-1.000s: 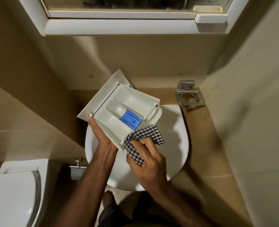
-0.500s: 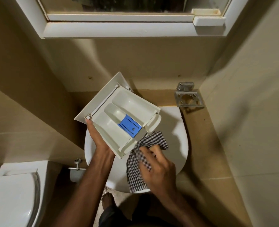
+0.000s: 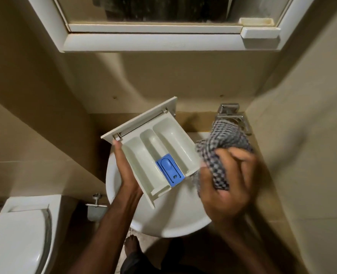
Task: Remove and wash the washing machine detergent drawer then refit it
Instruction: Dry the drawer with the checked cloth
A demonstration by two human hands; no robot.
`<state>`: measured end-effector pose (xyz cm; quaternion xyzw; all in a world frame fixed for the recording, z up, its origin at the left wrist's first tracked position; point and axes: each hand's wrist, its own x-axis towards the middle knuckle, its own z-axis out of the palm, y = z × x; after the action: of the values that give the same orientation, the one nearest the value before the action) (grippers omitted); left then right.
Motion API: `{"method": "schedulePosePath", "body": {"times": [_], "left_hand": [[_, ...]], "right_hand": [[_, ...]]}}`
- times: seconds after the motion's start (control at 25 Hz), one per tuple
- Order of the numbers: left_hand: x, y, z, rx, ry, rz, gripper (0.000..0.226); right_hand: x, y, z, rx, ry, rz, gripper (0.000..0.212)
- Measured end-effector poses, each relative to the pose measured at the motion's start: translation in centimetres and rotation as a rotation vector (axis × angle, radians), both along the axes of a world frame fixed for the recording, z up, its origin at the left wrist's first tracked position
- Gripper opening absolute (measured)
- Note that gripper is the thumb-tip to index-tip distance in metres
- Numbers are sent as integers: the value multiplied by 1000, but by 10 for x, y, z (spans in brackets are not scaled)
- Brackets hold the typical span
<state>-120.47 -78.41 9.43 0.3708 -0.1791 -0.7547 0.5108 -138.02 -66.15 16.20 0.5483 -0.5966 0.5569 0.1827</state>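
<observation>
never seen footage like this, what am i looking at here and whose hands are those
There is no machine: a person wears a camera on the head, so the single picture looks down at their own two hands in a bathroom. The left hand holds a white detergent drawer from a washing machine by its side, tilted above a white basin. The drawer has three compartments and a blue insert in the middle one. The right hand grips a bunched checked cloth just beside the drawer; it is blurred. A toilet sits at the lower left, a metal holder on the wall behind the cloth, a mirror cabinet above.
</observation>
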Motion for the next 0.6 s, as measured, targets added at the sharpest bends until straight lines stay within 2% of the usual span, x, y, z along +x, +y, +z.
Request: {"method": "schedulePosePath", "body": {"times": [0.08,0.2,0.28,0.4,0.6], "left_hand": [[-5,4,6,-40,24,-64,89],[-11,9,15,-116,-50,-89,85],[-11,11,21,-115,-157,-61,83],[-9,10,27,-169,-334,-27,74],[-8,6,24,-230,-470,-5,75]], "right_hand": [[21,-21,0,112,165,136,30],[45,-47,-6,469,277,208,38],[50,-54,-5,611,260,181,35],[56,-54,-1,700,275,115,34],[63,-61,7,900,69,118,58]]}}
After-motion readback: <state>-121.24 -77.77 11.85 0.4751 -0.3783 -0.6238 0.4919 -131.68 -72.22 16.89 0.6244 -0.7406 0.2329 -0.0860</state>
